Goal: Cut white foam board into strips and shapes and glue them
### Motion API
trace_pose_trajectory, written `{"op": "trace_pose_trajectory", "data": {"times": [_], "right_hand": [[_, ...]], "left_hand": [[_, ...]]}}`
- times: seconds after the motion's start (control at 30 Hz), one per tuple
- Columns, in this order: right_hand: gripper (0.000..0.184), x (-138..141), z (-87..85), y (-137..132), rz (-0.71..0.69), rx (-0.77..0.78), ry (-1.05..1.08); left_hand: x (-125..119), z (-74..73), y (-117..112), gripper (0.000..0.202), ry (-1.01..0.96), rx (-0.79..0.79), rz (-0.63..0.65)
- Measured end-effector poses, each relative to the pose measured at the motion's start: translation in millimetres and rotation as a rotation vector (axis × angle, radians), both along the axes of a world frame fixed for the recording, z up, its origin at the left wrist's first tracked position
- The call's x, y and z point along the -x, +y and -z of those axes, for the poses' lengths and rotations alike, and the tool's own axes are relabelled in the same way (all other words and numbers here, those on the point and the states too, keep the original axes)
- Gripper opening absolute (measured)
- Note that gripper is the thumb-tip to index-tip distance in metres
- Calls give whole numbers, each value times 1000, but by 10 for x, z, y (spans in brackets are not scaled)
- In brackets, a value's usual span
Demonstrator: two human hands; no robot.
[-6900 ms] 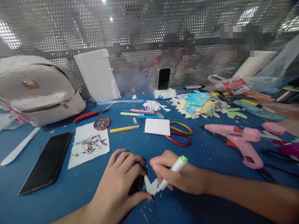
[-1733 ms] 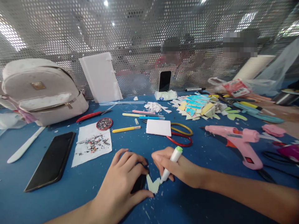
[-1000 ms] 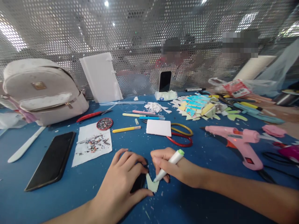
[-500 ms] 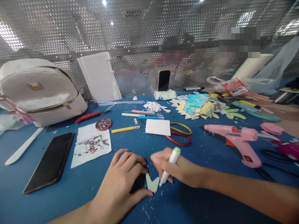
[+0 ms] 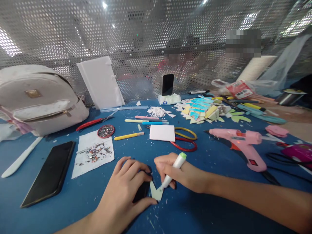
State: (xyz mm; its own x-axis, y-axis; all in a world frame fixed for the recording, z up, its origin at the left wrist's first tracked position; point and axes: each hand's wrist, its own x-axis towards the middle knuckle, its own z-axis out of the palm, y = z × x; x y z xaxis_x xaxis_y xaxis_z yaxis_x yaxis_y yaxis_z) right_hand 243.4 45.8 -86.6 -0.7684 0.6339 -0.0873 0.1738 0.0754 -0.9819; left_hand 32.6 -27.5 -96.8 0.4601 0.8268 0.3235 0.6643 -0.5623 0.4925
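Observation:
My right hand [image 5: 174,169] grips a white marker with a light green end [image 5: 175,167]. The marker's tip meets the right arm of a small pale green V-shaped cut-out [image 5: 156,193], which lies flat on the blue table. From the left, my left hand [image 5: 129,185] pins the cut-out's edge between curved fingers and thumb. A dark patch shows beneath that palm; I cannot tell whether it is an object or shadow. Beyond my hands, a white rectangular block [image 5: 162,133] rests over scissors with red and yellow handles [image 5: 186,144].
A pink glue gun [image 5: 240,138] lies right, its cord trailing. Several markers [image 5: 129,136] lie mid-table before a pile of coloured scraps [image 5: 203,109]. Left are a black phone [image 5: 50,172], a paper sheet with tiny beads [image 5: 81,167], a red-handled tool [image 5: 90,124] and a pale backpack [image 5: 46,100].
The marker's tip has moved left from beside the cut-out's right edge onto its right arm. My left hand keeps its hold, and the whole view has shifted slightly.

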Motion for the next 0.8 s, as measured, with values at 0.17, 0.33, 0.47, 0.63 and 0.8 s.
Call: {"op": "trace_pose_trajectory", "data": {"times": [0.17,0.33,0.47,0.63,0.8], "right_hand": [[57,-2,10,-4,-5,3,6],[54,4,-13,-4,-16,-5,5],[50,1,-19,1,-12,-9,10],[47,-13,-15,10,-41,-10,7],[43,-12,-33,11,-52,-3,-54]], "left_hand": [[10,-8,2,30,31,2,3],[31,-3,-19,29,28,-6,6],[42,18,-39,29,33,-28,1],[58,62,-63,29,34,-127,-21],[76,102,-44,31,25,-158,-5]]}}
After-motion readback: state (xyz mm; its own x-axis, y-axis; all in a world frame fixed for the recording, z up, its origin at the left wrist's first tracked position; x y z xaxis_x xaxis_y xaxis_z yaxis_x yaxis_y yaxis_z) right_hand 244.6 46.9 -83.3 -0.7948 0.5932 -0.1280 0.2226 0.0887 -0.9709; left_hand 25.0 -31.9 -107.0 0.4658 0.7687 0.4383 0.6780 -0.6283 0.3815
